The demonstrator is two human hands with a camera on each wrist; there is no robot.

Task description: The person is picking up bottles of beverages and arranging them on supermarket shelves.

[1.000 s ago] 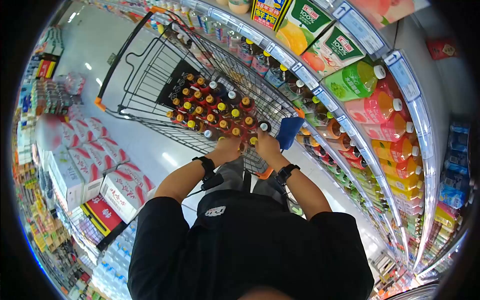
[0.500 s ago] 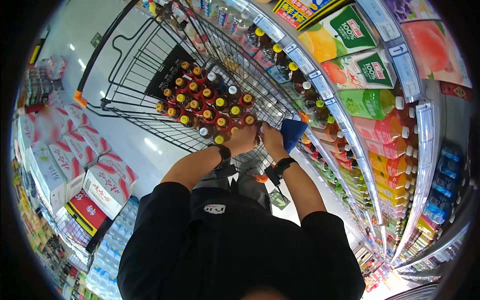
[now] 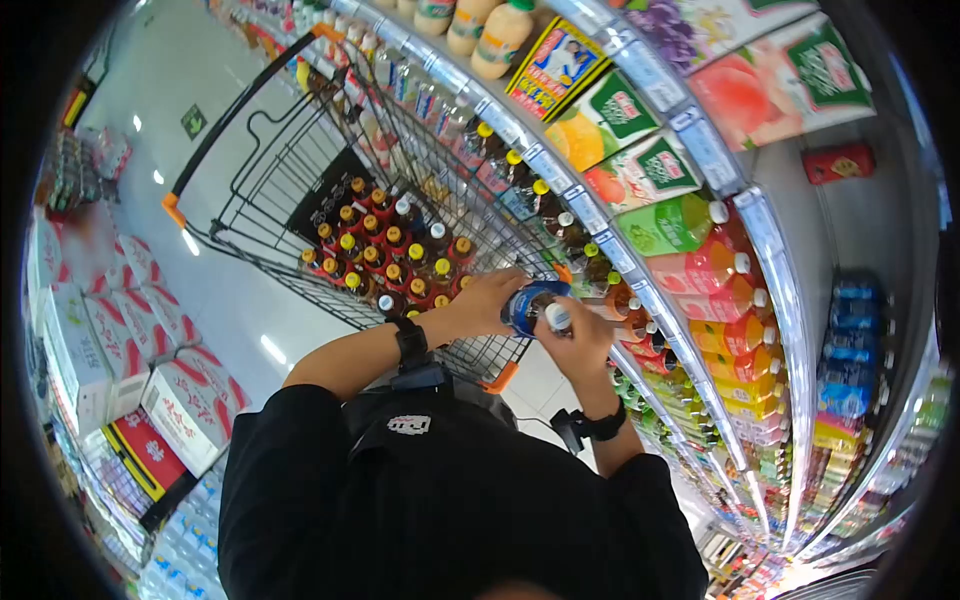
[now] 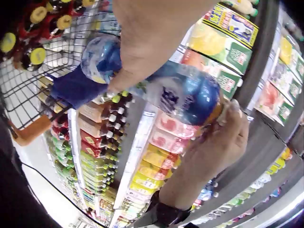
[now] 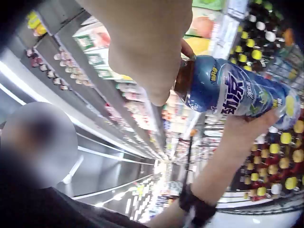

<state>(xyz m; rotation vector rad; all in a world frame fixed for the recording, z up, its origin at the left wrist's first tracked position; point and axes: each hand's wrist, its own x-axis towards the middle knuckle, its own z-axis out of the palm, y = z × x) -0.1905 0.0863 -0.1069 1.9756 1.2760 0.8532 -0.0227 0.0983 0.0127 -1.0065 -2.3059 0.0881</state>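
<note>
Fig.: btl. (image 5: 242, 92), blue lbl. "劲凉" (lge. chars., R-wrist view) | loc.: held over near end of cart (image 3: 500, 378), beside shelves (image 3: 545, 158) | L hand (image 3: 485, 305): curled rd. base end | R hand (image 3: 583, 345): gripping capped end | cartons (image 4: 237, 58): "100%"

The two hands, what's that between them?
A blue-labelled bottle: left hand near its base, right hand at its capped end, in the head view.

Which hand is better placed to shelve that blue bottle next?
Probably the right hand: it grips the bottle by its capped end, nearer the shelves; the left hand holds near the base, nearer the cart.
</note>
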